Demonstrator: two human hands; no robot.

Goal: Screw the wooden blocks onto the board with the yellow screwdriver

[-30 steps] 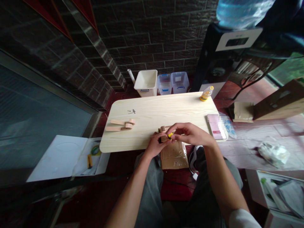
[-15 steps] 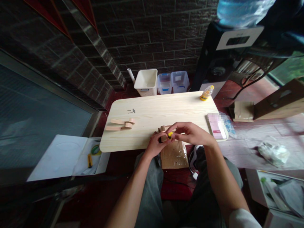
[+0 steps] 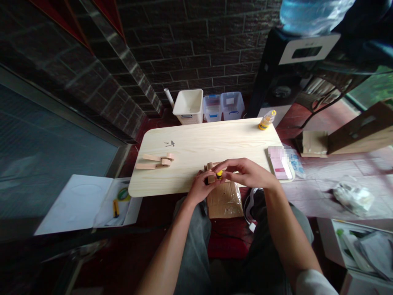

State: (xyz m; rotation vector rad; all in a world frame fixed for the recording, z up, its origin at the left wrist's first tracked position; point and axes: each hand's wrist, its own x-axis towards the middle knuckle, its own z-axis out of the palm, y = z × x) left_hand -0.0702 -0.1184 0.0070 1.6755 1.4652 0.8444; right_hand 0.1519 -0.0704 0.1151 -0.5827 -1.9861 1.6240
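Observation:
At the table's near edge my left hand (image 3: 202,186) is closed around a small brown wooden piece (image 3: 211,179). My right hand (image 3: 242,171) meets it from the right, with thumb and fingers pinched on a small yellow-and-black thing (image 3: 219,174), perhaps a short tool. The yellow part sits against the wooden piece; its lower end is hidden by the fingers. More wood shows just beyond the fingertips, partly covered. To the left, two pale wooden parts with rounded ends (image 3: 166,162) lie on the table (image 3: 196,143). Several small dark metal bits (image 3: 170,144) lie behind them.
A clear bottle with yellow cap and base (image 3: 266,121) stands at the far right corner. A pink booklet (image 3: 280,164) lies at the right end. Below the near edge is a cardboard piece (image 3: 225,200). An open white box (image 3: 123,213) sits lower left, bins (image 3: 188,104) behind.
Both hands stay at the same spot, still gripping the wooden piece and the yellow-and-black thing. Only a very slight shift of the right fingers shows.

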